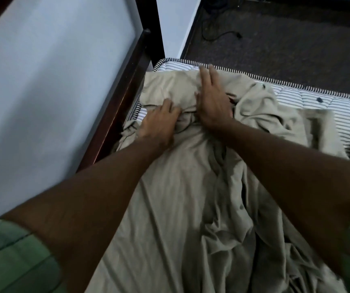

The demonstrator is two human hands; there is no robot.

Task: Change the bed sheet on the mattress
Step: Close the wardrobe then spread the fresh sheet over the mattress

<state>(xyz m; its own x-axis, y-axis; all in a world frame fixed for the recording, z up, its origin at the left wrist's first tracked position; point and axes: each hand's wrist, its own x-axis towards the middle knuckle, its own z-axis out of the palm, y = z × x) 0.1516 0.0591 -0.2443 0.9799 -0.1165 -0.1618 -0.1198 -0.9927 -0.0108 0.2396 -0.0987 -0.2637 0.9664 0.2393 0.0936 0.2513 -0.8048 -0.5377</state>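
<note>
Head view, from left to right: a pale wall [43, 92] and dark wooden bed frame [127, 81] border the striped mattress [328, 102]. Rumpled over it, the beige bed sheet [180, 197] runs lengthwise away toward the far corner. Left hand [159, 123] bunches a fold in curled fingers; right hand [212, 102] presses flat, fingers spread.

Bed sheet [176, 197] lies bunched on the mattress [328, 102]; bed frame [127, 81] left, carpet [286, 43] behind.
</note>
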